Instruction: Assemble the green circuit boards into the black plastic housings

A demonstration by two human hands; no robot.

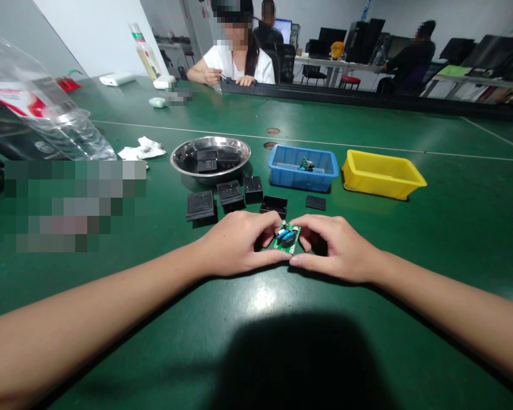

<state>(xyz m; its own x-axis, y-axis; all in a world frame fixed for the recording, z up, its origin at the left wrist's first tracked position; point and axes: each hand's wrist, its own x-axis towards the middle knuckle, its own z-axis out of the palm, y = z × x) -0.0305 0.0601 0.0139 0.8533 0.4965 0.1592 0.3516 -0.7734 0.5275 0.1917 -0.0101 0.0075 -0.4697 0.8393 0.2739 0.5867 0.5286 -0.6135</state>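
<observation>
Between my two hands is a small green circuit board (287, 237) with blue and dark round components on it. My left hand (248, 242) grips its left side, thumb at the near edge and fingers behind. From the other side my right hand (336, 247) pinches the board in the same way. Just beyond my fingers lies an open black plastic case (274, 205). A flat black cover (316, 203) rests to its right. Several more black cases, among them one at the left (200, 205), sit on the green table (154, 336).
A steel bowl (177, 165) holds black cases. Beside it stand a blue bin (302, 177) with circuit boards inside and a yellow bin (378, 181). A large plastic bottle (47, 102) leans at the left, near crumpled tissue (143, 149). Another person (239, 57) sits across the table.
</observation>
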